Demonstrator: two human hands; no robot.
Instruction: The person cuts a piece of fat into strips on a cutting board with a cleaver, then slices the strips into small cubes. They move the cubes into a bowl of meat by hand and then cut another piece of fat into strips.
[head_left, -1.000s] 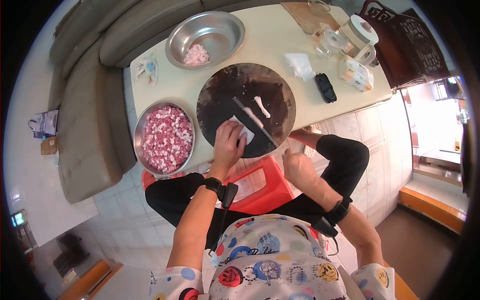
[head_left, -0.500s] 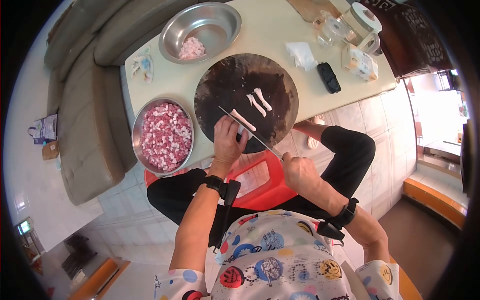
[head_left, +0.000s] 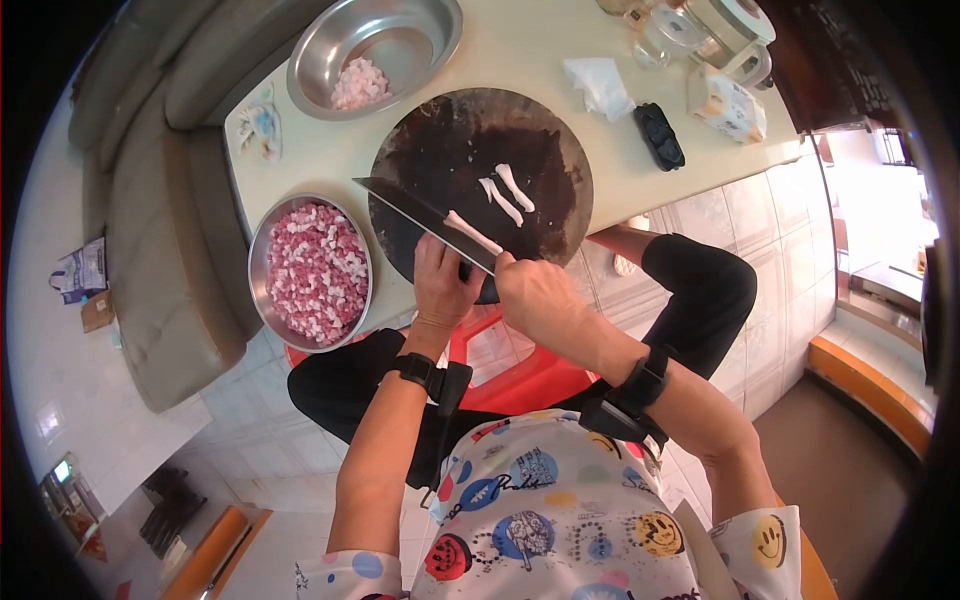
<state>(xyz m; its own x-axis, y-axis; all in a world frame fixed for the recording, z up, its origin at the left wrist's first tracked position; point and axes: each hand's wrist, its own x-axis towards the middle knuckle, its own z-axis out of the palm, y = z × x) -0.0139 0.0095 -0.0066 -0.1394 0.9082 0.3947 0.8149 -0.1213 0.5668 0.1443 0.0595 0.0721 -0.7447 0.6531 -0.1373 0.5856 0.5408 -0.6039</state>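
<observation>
A round dark cutting board (head_left: 450,140) lies on the pale table (head_left: 320,160). My right hand (head_left: 535,295) grips the handle of a large knife (head_left: 410,210), whose blade lies flat over the board's near left part. One white strip (head_left: 470,232) rests on the blade. Two more white strips (head_left: 503,193) lie side by side at the board's middle. My left hand (head_left: 440,280) sits at the board's near edge, fingers curled down over the white slab, which is hidden beneath them. Both hands touch each other.
A steel bowl (head_left: 258,240) of diced pink-and-white meat sits left of the board. A second steel bowl (head_left: 420,30) behind holds pale cubes (head_left: 358,85). A tissue (head_left: 600,85), black case (head_left: 660,135), carton (head_left: 725,100) and kettle (head_left: 735,25) stand right. Red stool (head_left: 520,365) below.
My right hand has come in from off the board to beside my left. The knife has swung left, now carrying a fresh strip. A second strip has appeared at the board's middle.
</observation>
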